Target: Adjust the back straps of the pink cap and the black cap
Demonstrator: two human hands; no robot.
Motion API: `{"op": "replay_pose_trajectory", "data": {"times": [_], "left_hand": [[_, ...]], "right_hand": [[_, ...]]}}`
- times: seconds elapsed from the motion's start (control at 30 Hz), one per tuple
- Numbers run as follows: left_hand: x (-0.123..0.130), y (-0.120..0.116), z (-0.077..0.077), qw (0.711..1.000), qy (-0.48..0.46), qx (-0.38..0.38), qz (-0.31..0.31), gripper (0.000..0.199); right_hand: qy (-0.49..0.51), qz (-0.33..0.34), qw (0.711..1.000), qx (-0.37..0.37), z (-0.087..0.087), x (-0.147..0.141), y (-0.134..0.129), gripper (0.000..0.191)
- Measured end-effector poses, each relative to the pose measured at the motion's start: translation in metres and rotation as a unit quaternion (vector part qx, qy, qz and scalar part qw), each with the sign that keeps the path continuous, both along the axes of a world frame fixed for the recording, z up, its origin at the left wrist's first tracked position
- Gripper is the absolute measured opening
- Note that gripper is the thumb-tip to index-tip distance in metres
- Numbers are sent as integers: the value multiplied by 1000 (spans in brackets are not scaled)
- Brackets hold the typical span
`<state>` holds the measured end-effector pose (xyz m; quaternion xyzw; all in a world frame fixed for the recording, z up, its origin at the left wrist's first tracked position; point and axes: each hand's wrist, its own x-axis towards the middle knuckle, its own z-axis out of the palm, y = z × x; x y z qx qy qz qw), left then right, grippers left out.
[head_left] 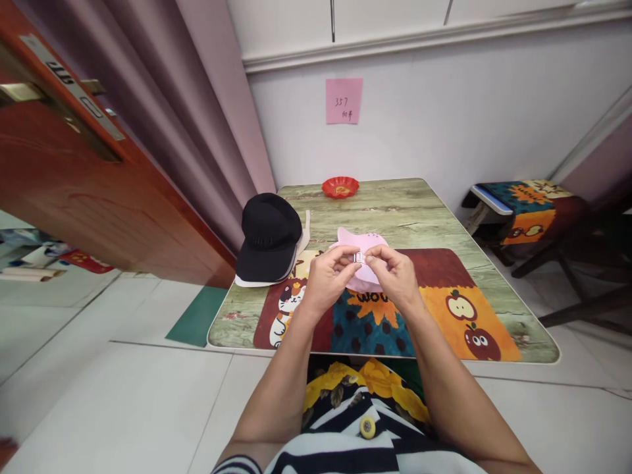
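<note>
A pink cap (359, 240) with small cat ears lies on the colourful mat (444, 296) in the middle of the table (395, 210). My left hand (326, 276) and my right hand (392, 273) are raised just above its near side, fingertips pinched together on the cap's pink strap and its small metal buckle (359, 258). A black cap (267, 237) rests on a pale cap at the table's left edge, apart from both hands.
A small red dish (340, 187) sits at the table's far edge under a pink note (343, 100) on the wall. A wooden door (74, 184) and curtain stand to the left. A stool with a patterned cushion (530, 204) is to the right.
</note>
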<state>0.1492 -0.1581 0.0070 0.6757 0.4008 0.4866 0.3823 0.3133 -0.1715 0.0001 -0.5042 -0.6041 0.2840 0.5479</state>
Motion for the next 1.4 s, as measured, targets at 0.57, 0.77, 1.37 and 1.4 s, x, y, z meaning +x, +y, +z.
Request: {"op": "replay_pose_trajectory", "data": {"times": [0.57,0.77,1.37,1.4], "left_hand": [[0,1,6,996,-52,-55,-42,30],[1,0,8,993,-77,-78,-51,31],[2,-4,9,991,-90,-87,-56,29],[2,-4,9,990,-90,-88,-58,29]], "right_hand": [[49,43,997,-29,-2,0,6,20],[59,37,997,-28,-1,-2,5,22],[109,76,990,-41,1,-2,1,20],[111,80,990,-44,1,-2,1,20]]}}
